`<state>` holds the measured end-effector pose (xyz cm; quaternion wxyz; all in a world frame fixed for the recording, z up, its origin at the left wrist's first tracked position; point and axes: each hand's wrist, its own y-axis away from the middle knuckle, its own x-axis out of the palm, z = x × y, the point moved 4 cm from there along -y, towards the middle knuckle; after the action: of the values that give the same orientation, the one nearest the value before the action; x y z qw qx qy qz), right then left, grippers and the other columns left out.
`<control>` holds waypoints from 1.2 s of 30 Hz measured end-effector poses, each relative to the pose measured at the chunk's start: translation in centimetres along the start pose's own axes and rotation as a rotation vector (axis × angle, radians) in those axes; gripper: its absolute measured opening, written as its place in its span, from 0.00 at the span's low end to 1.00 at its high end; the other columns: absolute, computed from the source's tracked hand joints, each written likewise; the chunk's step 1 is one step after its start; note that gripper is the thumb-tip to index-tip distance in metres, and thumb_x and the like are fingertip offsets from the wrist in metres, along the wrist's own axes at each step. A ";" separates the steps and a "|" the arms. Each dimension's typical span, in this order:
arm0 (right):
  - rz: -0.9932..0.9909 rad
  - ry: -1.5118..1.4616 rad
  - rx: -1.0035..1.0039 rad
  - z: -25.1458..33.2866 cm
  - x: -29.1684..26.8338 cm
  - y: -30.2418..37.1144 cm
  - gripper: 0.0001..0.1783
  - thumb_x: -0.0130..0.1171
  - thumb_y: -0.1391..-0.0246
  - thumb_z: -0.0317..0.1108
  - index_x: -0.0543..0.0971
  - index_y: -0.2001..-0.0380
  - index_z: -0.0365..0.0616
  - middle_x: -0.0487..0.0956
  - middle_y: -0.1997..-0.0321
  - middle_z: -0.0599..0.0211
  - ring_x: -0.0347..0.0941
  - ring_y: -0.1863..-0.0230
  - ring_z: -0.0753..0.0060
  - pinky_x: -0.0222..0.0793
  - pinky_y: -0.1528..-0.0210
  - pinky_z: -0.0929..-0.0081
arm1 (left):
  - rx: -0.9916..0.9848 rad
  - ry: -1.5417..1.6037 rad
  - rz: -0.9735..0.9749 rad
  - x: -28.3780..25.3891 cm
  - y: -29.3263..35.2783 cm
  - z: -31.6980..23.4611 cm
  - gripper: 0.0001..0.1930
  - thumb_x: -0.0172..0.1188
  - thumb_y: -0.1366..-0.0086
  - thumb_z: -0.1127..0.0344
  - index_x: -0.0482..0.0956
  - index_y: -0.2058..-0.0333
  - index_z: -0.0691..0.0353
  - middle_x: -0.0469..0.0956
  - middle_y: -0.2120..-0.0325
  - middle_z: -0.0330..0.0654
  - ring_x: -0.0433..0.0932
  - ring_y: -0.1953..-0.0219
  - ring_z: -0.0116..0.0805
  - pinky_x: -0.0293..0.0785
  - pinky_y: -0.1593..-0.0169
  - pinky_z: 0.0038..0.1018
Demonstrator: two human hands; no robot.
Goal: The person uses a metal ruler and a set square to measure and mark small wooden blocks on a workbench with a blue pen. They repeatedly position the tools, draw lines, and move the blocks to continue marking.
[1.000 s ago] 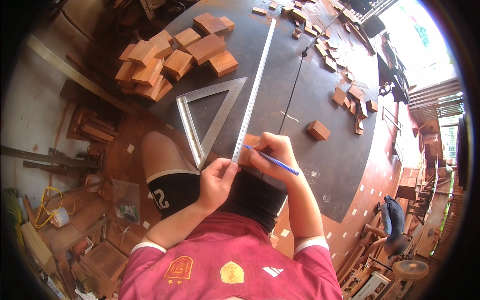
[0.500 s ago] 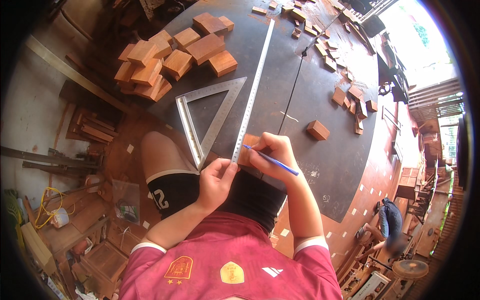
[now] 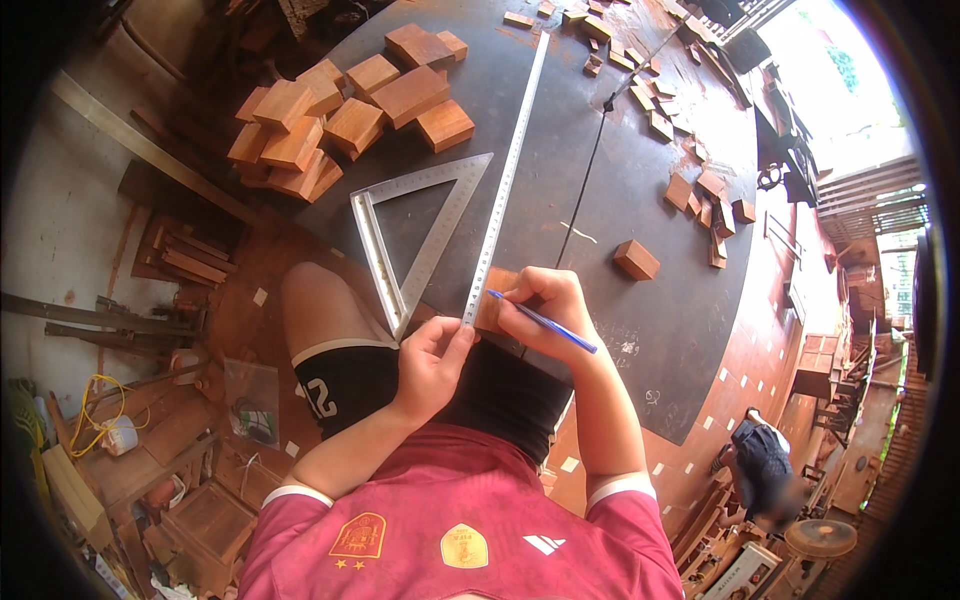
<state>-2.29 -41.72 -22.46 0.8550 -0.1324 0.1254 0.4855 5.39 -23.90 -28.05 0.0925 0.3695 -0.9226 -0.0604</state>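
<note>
A long metal ruler (image 3: 508, 170) stretches away from me across the dark tabletop (image 3: 600, 350). My left hand (image 3: 432, 362) pinches its near end between thumb and fingers. Partly under the ruler and my right fingers lies a wooden block (image 3: 490, 312) at the table's near edge. My right hand (image 3: 545, 312) is closed on a blue pen (image 3: 560, 330), whose tip points at the block beside the ruler. Left of the ruler, a metal triangle square (image 3: 440, 235) lies flat, one corner close to my left hand.
A pile of wooden blocks (image 3: 300, 125) sits at the far left of the table. One block (image 3: 636, 260) stands alone to the right, with smaller offcuts (image 3: 715, 200) beyond. A person (image 3: 765, 465) bends over at the right, near a fan (image 3: 820, 538).
Both my hands, the pen and the ruler stay almost still. The person at the right has shifted and turned their body.
</note>
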 end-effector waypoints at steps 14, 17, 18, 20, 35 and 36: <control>-0.143 -0.072 0.067 -0.5 0.0 0.3 0.10 0.67 0.48 0.26 0.75 0.77 0.35 0.79 0.81 0.63 0.75 0.75 0.85 0.71 0.75 0.78 | -0.003 0.038 -0.001 0.1 0.0 -0.1 0.06 0.61 0.28 0.70 0.81 0.61 0.68 0.84 0.68 0.37 0.79 0.65 0.18 0.75 0.59 0.19; -0.146 -0.012 0.038 0.1 -0.1 0.0 0.11 0.67 0.48 0.25 0.75 0.77 0.35 0.81 0.79 0.61 0.76 0.73 0.86 0.73 0.73 0.78 | 0.000 0.024 -0.003 0.1 0.1 -0.2 0.06 0.61 0.28 0.71 0.81 0.61 0.68 0.84 0.68 0.37 0.79 0.65 0.19 0.75 0.59 0.19; -0.141 -0.015 0.042 0.1 0.0 -0.1 0.11 0.67 0.48 0.25 0.74 0.77 0.35 0.81 0.79 0.61 0.77 0.73 0.86 0.74 0.73 0.78 | -0.004 0.024 -0.005 0.1 0.1 -0.2 0.06 0.61 0.28 0.71 0.81 0.61 0.68 0.84 0.68 0.38 0.79 0.65 0.19 0.75 0.59 0.19; -0.135 -0.016 0.053 0.0 0.0 -0.1 0.11 0.67 0.48 0.26 0.74 0.77 0.34 0.83 0.78 0.59 0.77 0.72 0.85 0.75 0.72 0.77 | -0.012 0.027 -0.003 0.1 0.1 -0.2 0.06 0.61 0.28 0.70 0.81 0.61 0.68 0.84 0.68 0.38 0.79 0.65 0.19 0.75 0.59 0.19; -0.141 0.000 0.023 -0.5 0.0 -0.1 0.11 0.67 0.50 0.26 0.74 0.78 0.35 0.81 0.80 0.58 0.75 0.75 0.84 0.73 0.73 0.76 | 0.053 -0.004 -0.007 0.2 -0.2 0.1 0.06 0.60 0.27 0.68 0.80 0.61 0.64 0.83 0.69 0.34 0.71 0.74 0.15 0.69 0.69 0.16; -0.145 -0.011 0.021 -0.4 0.1 -0.2 0.11 0.67 0.50 0.25 0.73 0.78 0.35 0.80 0.80 0.59 0.75 0.76 0.84 0.73 0.73 0.76 | 0.046 0.007 -0.005 0.3 -0.1 0.1 0.06 0.60 0.27 0.68 0.80 0.61 0.64 0.83 0.69 0.34 0.71 0.74 0.15 0.69 0.69 0.16</control>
<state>-2.14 -41.88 -22.86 0.8899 -0.1295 0.1161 0.4217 5.28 -24.19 -28.11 0.0870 0.3739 -0.9226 -0.0382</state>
